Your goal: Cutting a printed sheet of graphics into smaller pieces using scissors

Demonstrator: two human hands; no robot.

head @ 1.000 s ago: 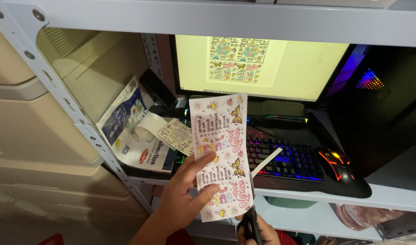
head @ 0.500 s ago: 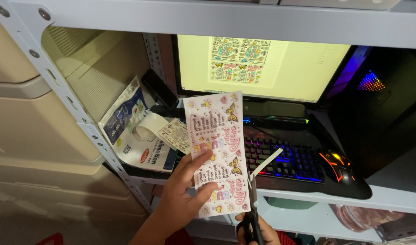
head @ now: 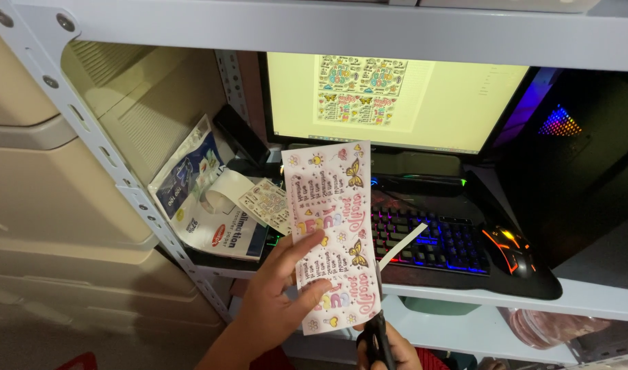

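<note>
Pink sticker sheet (head: 334, 233) at lower centre of frame, pinched along left edge by left hand (head: 276, 301), thumb on front, fingers curled behind. Right hand (head: 389, 346) at bottom edge, mostly cropped, apparently closed round black scissors (head: 375, 332); blades meet sheet's right edge. Thin white offcut strip (head: 403, 245) curls toward backlit keyboard (head: 427, 236).

A grey metal shelving frame (head: 115, 164) with bolted uprights stood in front of a cream wall (head: 149, 103). On its shelf (head: 465, 298) a lit monitor (head: 396, 103) glowed pale yellow above a rainbow-backlit keyboard (head: 430, 240) and a glowing mouse (head: 509, 250). Beige plastic drawers (head: 47, 226) stood at the left; a dark computer case (head: 574, 157) sat at the right.
</note>
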